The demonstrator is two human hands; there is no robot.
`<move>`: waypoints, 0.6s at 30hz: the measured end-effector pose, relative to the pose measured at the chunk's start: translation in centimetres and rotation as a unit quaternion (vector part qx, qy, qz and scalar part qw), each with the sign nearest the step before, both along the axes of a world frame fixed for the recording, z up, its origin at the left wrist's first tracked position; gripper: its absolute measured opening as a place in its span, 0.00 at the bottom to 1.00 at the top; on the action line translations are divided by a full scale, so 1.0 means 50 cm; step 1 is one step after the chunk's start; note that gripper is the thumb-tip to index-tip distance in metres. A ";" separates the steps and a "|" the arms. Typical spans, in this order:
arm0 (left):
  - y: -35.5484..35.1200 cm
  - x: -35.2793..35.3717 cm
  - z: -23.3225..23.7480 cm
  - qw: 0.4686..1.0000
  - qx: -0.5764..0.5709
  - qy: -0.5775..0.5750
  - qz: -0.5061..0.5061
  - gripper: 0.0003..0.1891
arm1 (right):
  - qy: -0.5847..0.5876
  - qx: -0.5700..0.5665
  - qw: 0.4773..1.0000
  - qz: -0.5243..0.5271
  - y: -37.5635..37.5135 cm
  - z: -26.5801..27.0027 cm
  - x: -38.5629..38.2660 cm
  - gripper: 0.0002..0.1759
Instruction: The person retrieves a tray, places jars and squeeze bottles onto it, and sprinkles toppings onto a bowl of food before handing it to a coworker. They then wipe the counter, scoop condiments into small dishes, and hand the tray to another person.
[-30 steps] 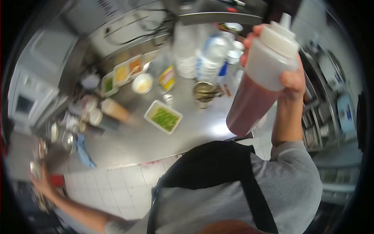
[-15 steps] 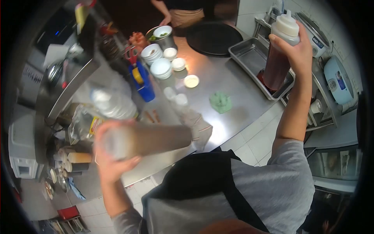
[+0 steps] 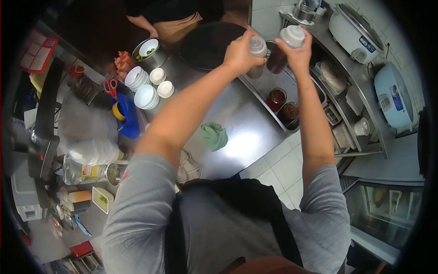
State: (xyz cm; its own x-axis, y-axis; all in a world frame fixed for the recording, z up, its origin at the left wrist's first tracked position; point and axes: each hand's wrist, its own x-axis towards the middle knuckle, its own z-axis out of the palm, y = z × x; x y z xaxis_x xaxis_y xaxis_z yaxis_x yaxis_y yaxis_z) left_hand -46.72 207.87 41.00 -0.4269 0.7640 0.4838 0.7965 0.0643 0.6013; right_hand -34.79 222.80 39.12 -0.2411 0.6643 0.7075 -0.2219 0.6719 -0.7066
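My left hand is closed round a squeeze bottle of brownish sauce with a pale cap. Beside it, my right hand grips a second squeeze bottle of dark reddish-brown sauce under a white screw cap. Both bottles are held up over the far part of a metal tray, which lies along the right side of the steel table. Two glass jars stand in the tray's near end: a jar with red contents and a jar with brown contents.
A crumpled green cloth lies on the steel table. White bowls, a blue holder with scissors and a metal pot stand left. A round black tray lies ahead, near another person. Rice cookers stand right.
My left hand has carried its bottle from the near left across to the tray, beside the other bottle. My right hand's bottle has moved left in view. The view has shifted right.
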 end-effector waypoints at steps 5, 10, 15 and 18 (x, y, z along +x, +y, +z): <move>0.062 -0.044 -0.108 0.998 -0.046 0.011 0.032 0.34 | 0.001 -0.027 1.000 0.010 0.062 -0.111 -0.102 0.43; 0.071 -0.064 -0.055 0.981 -0.178 0.027 0.072 0.37 | -0.061 -0.076 0.992 0.075 0.075 -0.143 -0.162 0.40; 0.034 -0.086 -0.062 0.981 -0.187 -0.011 0.048 0.44 | -0.093 -0.107 0.971 0.191 0.059 -0.161 -0.197 0.37; 0.025 -0.104 -0.093 0.988 -0.123 -0.097 -0.004 0.48 | -0.128 -0.096 0.961 0.226 0.059 -0.161 -0.188 0.36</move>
State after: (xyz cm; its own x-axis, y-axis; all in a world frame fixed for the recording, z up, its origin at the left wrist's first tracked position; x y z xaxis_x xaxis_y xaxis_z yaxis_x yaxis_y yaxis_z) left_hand -51.91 209.14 36.34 -0.4867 0.8518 0.1937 0.6694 0.2212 0.7092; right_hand -44.19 225.77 31.06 -0.6853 0.5630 0.4620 -0.2634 0.3998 -0.8779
